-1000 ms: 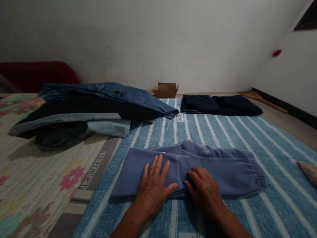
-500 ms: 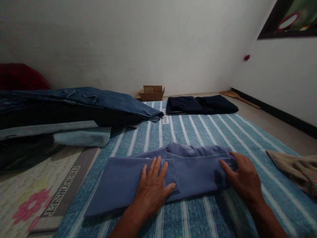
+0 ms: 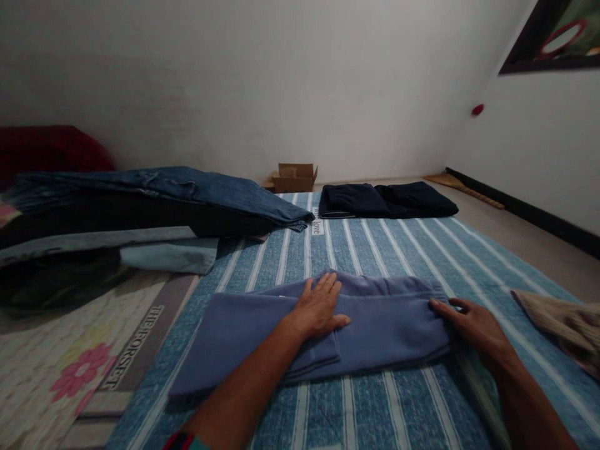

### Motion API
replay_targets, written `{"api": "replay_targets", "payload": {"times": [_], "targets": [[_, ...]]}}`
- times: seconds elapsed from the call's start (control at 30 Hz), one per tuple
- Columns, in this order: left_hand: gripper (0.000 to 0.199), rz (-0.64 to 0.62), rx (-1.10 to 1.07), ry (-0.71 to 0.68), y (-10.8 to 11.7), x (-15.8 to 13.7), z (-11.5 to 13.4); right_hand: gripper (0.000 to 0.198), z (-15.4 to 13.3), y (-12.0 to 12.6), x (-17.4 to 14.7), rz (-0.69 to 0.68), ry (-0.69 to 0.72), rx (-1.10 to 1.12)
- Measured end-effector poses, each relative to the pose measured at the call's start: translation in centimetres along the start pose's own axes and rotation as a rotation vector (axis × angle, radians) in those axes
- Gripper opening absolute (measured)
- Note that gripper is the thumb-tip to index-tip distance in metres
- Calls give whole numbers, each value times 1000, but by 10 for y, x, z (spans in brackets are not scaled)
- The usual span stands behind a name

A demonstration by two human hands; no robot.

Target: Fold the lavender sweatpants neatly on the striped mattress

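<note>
A pair of blue-purple trousers (image 3: 394,328) lies in a long folded strip on the blue-and-white striped sheet (image 3: 356,244). Its left part is doubled over toward the middle, and the gathered elastic waist is at the right end. My left hand (image 3: 319,306) rests flat near the middle, over the edge of the doubled part, fingers stretched out and pointing away from me. At the waist end, my right hand (image 3: 473,328) has its thumb on the cloth edge and its fingers curled around it; some fingertips are hidden.
Piled jeans (image 3: 201,187) and other trousers lie at the left, beside a flowered mat (image 3: 84,369). Folded dark trousers (image 3: 389,200) lie at the sheet's far end, near a cardboard box (image 3: 294,178). A beige knitted cloth (image 3: 562,319) is at the right edge.
My left hand has slid right and farther away across the trousers. The right hand has drawn its fingers in at the waist edge. The view has shifted slightly left.
</note>
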State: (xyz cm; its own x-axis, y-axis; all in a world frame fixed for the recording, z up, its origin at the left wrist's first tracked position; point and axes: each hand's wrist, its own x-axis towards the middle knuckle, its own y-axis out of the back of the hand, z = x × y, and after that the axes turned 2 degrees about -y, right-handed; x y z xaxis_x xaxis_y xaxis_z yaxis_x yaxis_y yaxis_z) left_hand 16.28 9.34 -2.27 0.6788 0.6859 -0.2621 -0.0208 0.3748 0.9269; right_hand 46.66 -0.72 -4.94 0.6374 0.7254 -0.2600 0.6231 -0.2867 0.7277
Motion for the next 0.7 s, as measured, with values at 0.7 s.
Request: {"api": "replay_targets", "payload": {"times": [0.7], "targets": [[85,-142,-164,-130,12,-20,-17,73,-24,12,-45,3,14,483]]}}
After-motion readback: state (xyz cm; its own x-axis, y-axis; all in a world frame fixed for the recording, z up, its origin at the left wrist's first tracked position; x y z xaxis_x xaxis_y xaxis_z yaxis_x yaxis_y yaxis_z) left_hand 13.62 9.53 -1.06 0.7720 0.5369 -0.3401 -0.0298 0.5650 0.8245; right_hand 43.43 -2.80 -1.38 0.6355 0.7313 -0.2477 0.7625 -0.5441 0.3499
